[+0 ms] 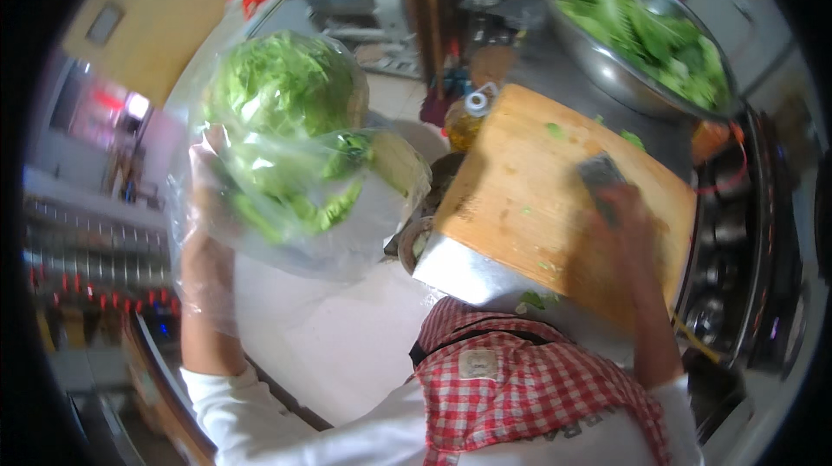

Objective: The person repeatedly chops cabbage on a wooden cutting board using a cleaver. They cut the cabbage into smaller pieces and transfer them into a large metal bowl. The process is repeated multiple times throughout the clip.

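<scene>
My left hand point(211, 152) holds up a clear plastic bag point(305, 258) with green leafy lettuce point(279, 85) in it, out to the left above the pale floor. Film covers the fingers and much of the forearm; whether the hand is inside the bag or behind it is unclear. Over the wooden cutting board point(513, 186), my right hand point(624, 209) grips what looks like a cleaver point(599, 170), its grey blade blurred. Small green leaf scraps point(554, 131) lie on the board.
A steel bowl point(611, 69) of cut green leaves stands beyond the board, on the dark counter. An oil bottle point(465, 124) is by the board's left corner. More scraps point(532, 300) lie on the metal edge near my checked apron point(520, 388). A stove point(721, 258) is at right.
</scene>
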`<state>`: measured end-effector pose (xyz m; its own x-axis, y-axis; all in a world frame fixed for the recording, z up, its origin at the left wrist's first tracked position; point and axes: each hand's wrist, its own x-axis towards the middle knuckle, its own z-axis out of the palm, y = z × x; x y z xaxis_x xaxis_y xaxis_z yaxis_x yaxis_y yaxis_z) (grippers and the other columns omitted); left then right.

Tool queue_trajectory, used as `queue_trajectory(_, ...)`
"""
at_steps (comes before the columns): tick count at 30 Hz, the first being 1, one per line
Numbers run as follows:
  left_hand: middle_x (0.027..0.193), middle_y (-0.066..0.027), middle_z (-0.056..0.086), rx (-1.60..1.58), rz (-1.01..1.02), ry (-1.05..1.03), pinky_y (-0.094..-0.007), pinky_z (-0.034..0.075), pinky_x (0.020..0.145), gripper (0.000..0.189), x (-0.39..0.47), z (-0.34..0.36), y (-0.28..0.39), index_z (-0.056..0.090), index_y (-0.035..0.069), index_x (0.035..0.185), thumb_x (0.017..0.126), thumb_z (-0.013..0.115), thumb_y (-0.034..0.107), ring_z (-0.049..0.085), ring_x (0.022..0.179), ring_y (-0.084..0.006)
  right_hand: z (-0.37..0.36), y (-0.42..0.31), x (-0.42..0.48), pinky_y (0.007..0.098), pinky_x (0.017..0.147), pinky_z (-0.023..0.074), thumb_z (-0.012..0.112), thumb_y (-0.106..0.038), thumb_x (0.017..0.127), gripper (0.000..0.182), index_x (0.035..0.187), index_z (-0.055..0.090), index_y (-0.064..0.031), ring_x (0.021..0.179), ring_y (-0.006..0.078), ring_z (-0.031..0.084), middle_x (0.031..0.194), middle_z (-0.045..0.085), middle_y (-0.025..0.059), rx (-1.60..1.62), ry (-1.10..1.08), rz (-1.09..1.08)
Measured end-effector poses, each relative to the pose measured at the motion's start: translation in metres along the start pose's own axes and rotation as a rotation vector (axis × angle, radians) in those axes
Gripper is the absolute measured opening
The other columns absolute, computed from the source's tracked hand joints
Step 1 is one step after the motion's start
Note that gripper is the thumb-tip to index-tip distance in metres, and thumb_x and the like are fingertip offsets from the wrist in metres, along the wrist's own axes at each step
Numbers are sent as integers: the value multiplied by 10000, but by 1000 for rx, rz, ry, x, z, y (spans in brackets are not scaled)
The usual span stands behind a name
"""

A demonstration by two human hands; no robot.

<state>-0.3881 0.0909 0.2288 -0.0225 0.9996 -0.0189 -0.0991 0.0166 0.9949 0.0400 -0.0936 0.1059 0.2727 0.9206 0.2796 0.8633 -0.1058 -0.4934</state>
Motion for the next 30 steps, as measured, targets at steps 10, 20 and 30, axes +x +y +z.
queue_trajectory(10,1236,-131,500,190,-388,-433,-455,474,915,620,-44,160,-68,371,104,1362,911,530,498,500,1138,-284,-44,7,66,411,811,418,602,-93,799,62,809,598,-32,926,296,553,890,569,100,254,360,-324)
queue_trajectory(20,1357,-131,422,260,-324,-1272,-375,313,1087,1031,-84,198,-109,289,67,1424,541,796,220,409,1264,-277,-187,168,156,425,793,468,515,-173,875,196,938,627,-24,886,338,590,982,617,169,-287,760,-26)
queue_trajectory(30,1349,-219,360,482,59,-1394,-401,275,1098,743,-135,251,-202,290,70,1423,828,651,331,347,1304,-344,-141,25,53,425,763,443,580,-113,744,218,942,594,-24,899,281,567,1014,587,137,-392,227,-851)
